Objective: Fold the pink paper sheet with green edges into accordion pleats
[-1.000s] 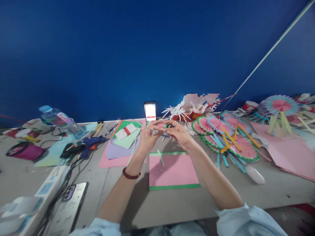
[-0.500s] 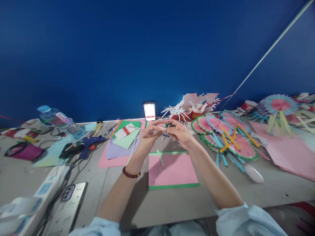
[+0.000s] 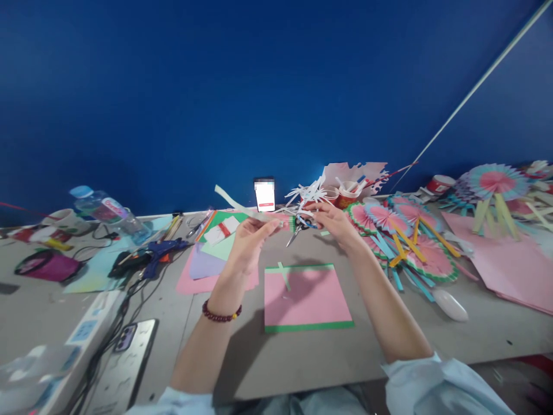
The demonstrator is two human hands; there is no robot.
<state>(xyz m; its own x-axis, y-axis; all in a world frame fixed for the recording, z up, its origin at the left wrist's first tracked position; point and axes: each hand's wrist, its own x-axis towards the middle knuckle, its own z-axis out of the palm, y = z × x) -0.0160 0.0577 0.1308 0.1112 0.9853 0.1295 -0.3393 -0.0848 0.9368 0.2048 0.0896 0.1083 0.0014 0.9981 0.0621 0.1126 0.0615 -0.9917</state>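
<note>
A pale paper strip (image 3: 235, 204) rises up and leftward from my left hand (image 3: 252, 239), whose thumb and fingers pinch it. A beaded bracelet (image 3: 221, 312) circles that wrist. To the right, my right hand (image 3: 332, 223) has its fingers closed near scissors (image 3: 294, 236); a thin whitish piece shows at its fingertips, too small to name. Between the hands, a small pink-and-green paper piece (image 3: 287, 223) partly shows. Below, on the table, lies a pink sheet (image 3: 311, 300) with green edges, and a short pale green strip (image 3: 285, 276) rests across its top edge.
Pleated paper fans (image 3: 427, 256) lie at right beside a white computer mouse (image 3: 450, 305). Coloured sheets (image 3: 205, 262) are stacked left of the hands. Farther left are a bottle (image 3: 101, 204), a blue glue gun (image 3: 162, 253), a power strip (image 3: 88, 328) and a phone (image 3: 125, 369).
My hands, close together before, have moved apart. A long pale strip now extends from my left hand, and the scissors between the hands show more fully.
</note>
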